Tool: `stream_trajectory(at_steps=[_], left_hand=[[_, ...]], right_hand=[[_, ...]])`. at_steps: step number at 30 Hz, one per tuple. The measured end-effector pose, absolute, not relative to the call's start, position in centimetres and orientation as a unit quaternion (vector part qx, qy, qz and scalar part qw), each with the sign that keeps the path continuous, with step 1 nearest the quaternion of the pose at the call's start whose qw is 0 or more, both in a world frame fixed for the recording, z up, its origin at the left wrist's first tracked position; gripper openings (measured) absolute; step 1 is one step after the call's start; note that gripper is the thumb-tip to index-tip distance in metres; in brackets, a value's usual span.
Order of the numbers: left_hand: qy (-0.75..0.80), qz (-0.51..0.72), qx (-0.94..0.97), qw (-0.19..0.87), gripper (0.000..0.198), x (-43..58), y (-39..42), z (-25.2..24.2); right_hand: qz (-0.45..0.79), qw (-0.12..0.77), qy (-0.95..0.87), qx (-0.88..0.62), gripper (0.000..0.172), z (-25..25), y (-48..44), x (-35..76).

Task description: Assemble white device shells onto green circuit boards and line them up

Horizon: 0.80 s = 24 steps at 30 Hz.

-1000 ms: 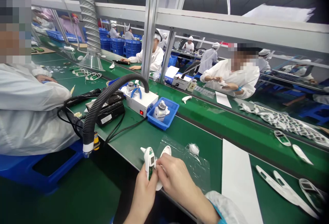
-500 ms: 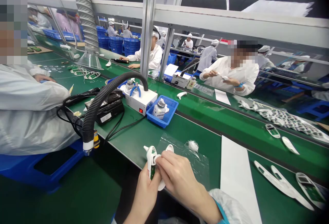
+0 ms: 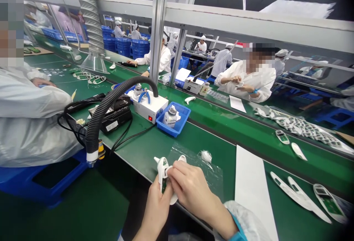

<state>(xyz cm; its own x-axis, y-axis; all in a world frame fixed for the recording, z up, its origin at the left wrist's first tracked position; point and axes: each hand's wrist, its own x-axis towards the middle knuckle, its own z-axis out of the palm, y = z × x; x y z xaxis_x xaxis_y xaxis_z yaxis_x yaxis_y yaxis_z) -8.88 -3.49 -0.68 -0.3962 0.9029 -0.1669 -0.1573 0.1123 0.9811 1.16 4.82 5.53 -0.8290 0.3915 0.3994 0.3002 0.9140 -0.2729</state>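
My left hand (image 3: 157,204) is closed around a white plastic housing (image 3: 161,169) with a pointed tip, like an ear thermometer's body. A green circuit board (image 3: 165,183) shows inside its open side. My right hand (image 3: 190,185) is closed against it, fingertips pinched at the housing's upper part. A second white shell piece (image 3: 174,199) shows below and above the right fingers, its middle hidden by them. Exactly what the right fingertips pinch is partly covered. Beneath the hands lies a clear plastic bag (image 3: 215,178), with a white crumpled wad (image 3: 206,156) at its far edge.
A white sheet (image 3: 251,193) lies on the right, beside loose shells (image 3: 301,198) and a board-filled shell (image 3: 329,202). Ahead are a blue tray (image 3: 177,123) with a bottle, a white box (image 3: 151,108) and a black hose (image 3: 95,123). Co-workers sit left and across the green belt (image 3: 221,123).
Shell pieces on the green belt have slid left. The view has shifted slightly. Both my hands keep nearly the same pose on the housing. The co-worker across has moved their hands a little.
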Motion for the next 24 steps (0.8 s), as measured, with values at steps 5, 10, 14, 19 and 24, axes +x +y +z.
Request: stream_trajectory(at_steps=[5, 10, 14, 19, 24], left_hand=[[0.586, 0.596, 0.315, 0.449, 0.042, -9.2, -3.3, -0.5], [0.599, 0.602, 0.285, 0.444, 0.038, -10.0, -2.9, -0.3], [0.556, 0.626, 0.177, 0.518, 0.046, -10.4, -2.5, 0.0], [0.495, 0.636, 0.114, 0.58, 0.054, -10.2, -2.6, 0.9], [0.478, 0.64, 0.093, 0.594, 0.056, -10.1, -3.1, 1.2]], right_hand=[[0.119, 0.26, -0.934, -0.212, 0.023, 5.0, 4.6, 0.5], [0.159, 0.161, -0.961, -0.159, 0.021, 6.9, 6.7, 1.8], [0.165, 0.246, -0.923, -0.246, 0.017, 8.1, 12.0, 2.7], [0.057, 0.296, -0.868, -0.395, 0.027, 6.9, 20.8, 0.6], [0.122, 0.274, -0.876, -0.378, 0.022, 4.1, 26.8, -2.8]])
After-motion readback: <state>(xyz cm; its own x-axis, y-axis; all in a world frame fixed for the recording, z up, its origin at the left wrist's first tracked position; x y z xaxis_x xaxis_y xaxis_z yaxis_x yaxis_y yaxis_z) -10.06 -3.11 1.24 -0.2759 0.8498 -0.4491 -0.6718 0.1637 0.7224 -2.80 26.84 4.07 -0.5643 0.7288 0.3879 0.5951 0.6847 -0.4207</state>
